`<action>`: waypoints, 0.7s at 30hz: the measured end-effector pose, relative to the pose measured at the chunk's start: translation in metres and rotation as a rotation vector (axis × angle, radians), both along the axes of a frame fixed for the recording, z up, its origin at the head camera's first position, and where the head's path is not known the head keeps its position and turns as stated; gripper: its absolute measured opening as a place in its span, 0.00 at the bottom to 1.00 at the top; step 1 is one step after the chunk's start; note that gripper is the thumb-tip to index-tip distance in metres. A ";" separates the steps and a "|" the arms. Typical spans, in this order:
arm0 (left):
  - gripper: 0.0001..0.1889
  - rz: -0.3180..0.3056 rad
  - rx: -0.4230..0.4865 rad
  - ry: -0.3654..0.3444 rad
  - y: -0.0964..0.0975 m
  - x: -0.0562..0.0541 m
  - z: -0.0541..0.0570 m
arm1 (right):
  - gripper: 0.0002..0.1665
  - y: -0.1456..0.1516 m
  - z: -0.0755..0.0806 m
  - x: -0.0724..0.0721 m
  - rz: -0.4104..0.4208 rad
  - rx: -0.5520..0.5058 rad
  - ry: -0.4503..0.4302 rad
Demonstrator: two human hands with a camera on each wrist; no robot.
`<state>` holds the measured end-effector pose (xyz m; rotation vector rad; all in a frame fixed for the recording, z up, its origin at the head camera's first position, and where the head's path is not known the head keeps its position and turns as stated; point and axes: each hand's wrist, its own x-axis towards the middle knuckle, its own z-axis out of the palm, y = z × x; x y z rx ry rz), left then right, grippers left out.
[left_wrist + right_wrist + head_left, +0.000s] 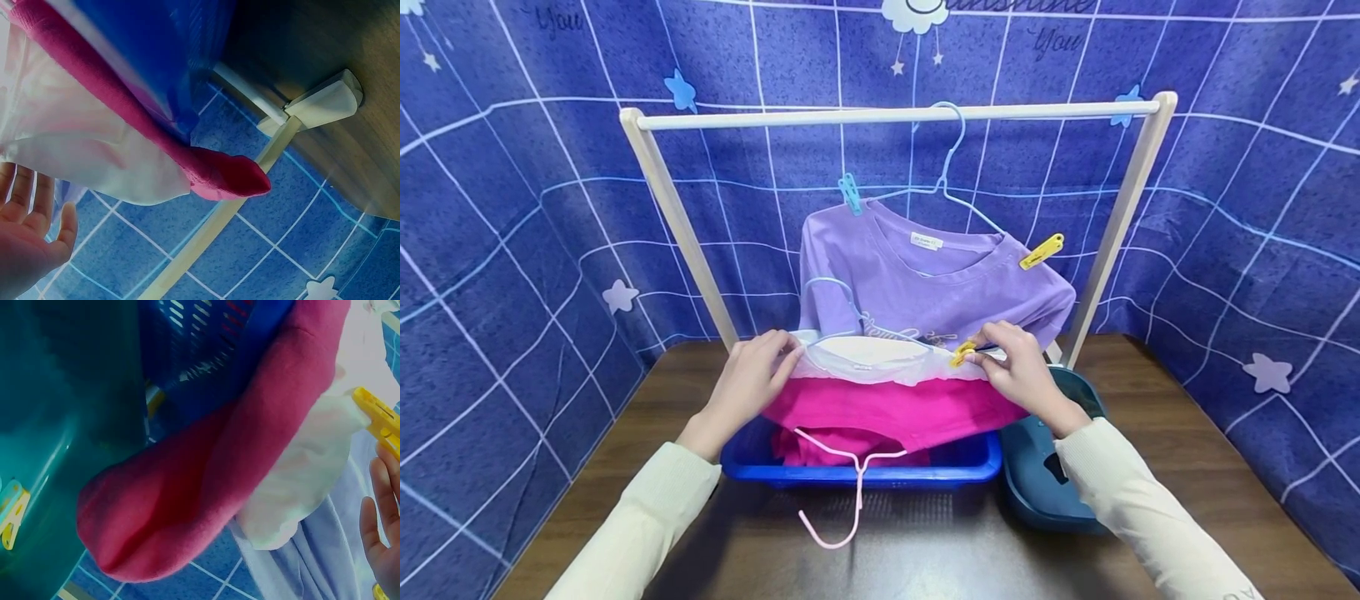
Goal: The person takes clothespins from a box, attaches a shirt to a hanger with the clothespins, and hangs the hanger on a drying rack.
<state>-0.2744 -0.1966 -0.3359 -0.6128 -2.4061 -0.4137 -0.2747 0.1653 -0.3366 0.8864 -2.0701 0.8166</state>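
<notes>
A white-and-magenta shirt (pixel 880 400) is held up across the front, a light blue hanger (pixel 842 340) in its neckline. At its left shoulder my left hand (pixel 760 367) pinches the white cloth between thumb and fingers. My right hand (pixel 1015 367) grips a yellow clothespin (pixel 962 353) at the opposite shoulder, its jaws on the white fabric. In the right wrist view, that clothespin (pixel 378 419) reaches the edge of the cloth, and the magenta sleeve (pixel 206 462) hangs down. The left wrist view shows the other magenta sleeve (pixel 231 175).
Behind, a purple T-shirt (pixel 917 250) hangs from a white rail (pixel 820 117), with a blue clothespin (pixel 850 193) and a yellow one at its shoulders. Below are a blue basket (pixel 865 475), a pink hanger (pixel 859 483) and a teal bin (pixel 1045 492) holding clothespins (pixel 14 515).
</notes>
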 end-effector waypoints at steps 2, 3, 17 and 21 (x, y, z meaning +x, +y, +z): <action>0.06 0.000 -0.001 -0.004 0.000 0.000 0.000 | 0.12 0.000 -0.001 0.000 -0.003 -0.002 -0.016; 0.06 0.000 0.000 -0.005 0.000 0.000 0.000 | 0.11 0.001 -0.001 0.000 -0.007 0.003 -0.030; 0.06 0.008 0.002 -0.025 -0.003 -0.003 0.000 | 0.25 0.012 0.005 0.008 -0.047 0.123 -0.174; 0.06 0.007 0.002 -0.016 -0.004 -0.003 -0.001 | 0.22 0.021 0.008 0.012 -0.061 0.170 -0.150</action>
